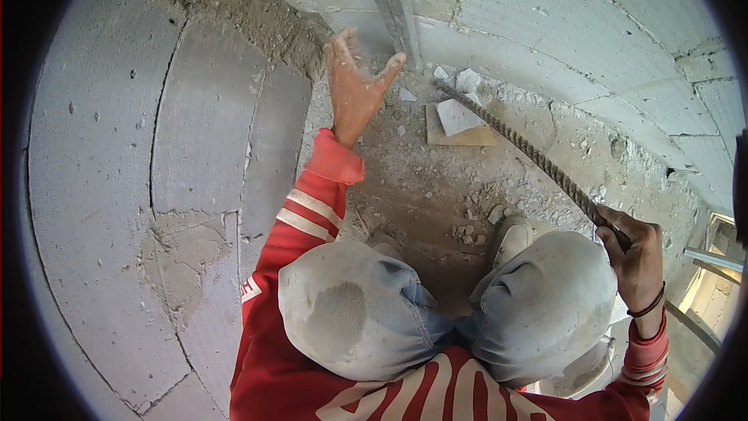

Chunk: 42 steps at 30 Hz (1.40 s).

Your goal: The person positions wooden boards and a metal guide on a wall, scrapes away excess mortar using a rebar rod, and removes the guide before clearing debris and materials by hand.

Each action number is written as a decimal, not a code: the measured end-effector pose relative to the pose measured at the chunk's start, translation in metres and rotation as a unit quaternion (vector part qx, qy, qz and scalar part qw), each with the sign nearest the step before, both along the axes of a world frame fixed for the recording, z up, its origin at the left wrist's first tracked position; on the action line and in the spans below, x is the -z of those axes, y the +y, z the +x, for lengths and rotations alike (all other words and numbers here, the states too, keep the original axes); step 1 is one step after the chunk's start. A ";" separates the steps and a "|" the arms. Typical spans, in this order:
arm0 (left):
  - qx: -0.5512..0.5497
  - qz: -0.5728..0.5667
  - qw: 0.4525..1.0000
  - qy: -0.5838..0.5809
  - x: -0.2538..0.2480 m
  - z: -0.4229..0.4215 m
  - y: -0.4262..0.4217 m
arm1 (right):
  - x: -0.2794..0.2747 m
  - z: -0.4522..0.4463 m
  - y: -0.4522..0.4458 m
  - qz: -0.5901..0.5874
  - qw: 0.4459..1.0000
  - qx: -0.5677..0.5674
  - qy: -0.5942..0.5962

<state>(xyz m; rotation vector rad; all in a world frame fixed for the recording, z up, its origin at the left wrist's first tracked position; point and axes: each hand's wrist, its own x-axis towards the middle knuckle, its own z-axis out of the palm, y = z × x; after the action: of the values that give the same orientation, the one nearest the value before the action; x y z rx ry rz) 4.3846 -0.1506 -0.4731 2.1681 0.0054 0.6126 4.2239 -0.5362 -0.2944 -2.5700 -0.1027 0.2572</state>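
Note:
My right hand (635, 253) is closed round the near end of a ribbed steel bar (538, 156), like a length of rebar. The bar slants forward and left, its far end close to broken white block pieces (458, 117) on the floor. My left hand (358, 86) is raised ahead with thumb and fingers apart, holding nothing. Just right of it stands an upright grey metal strip or channel (396, 12) against the wall; whether the fingertips touch anything there I cannot tell.
Grey block walls rise at the left (206, 117) and right (545, 39). A flat tan board (467, 137) lies beneath some broken pieces. Rubble and dust cover the floor (413, 187) around my shoes. Metal bars (697, 327) show at the far right.

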 end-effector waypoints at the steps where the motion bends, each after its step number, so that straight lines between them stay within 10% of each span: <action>1: 0.006 0.022 1.000 -0.022 -0.027 0.012 0.007 | 0.000 0.003 -0.004 0.005 1.000 -0.003 -0.004; 10: 0.048 -0.115 0.992 0.025 -0.133 0.064 -0.016 | 0.086 0.012 -0.046 0.120 0.989 0.042 0.080; 16: 0.035 -0.148 0.969 0.196 -0.112 0.071 -0.016 | 0.023 0.036 -0.012 0.020 0.999 0.007 0.041; 19: -0.042 -0.193 0.979 0.045 -0.084 0.078 -0.035 | 0.024 0.019 0.004 0.032 0.999 0.011 0.042; 33: -0.167 -0.249 0.951 0.073 -0.084 0.095 -0.062 | 0.115 -0.048 -0.020 0.072 0.996 0.031 0.030; 42: -0.129 -0.193 0.972 0.018 -0.076 0.101 -0.043 | 0.059 -0.010 -0.021 0.040 0.999 -0.025 -0.004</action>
<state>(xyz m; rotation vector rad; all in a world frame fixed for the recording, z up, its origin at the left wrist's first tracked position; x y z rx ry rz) 4.4852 -0.1932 -0.3972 1.8103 0.4002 0.6576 4.2138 -0.5575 -0.3539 -2.4917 -0.1771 0.2556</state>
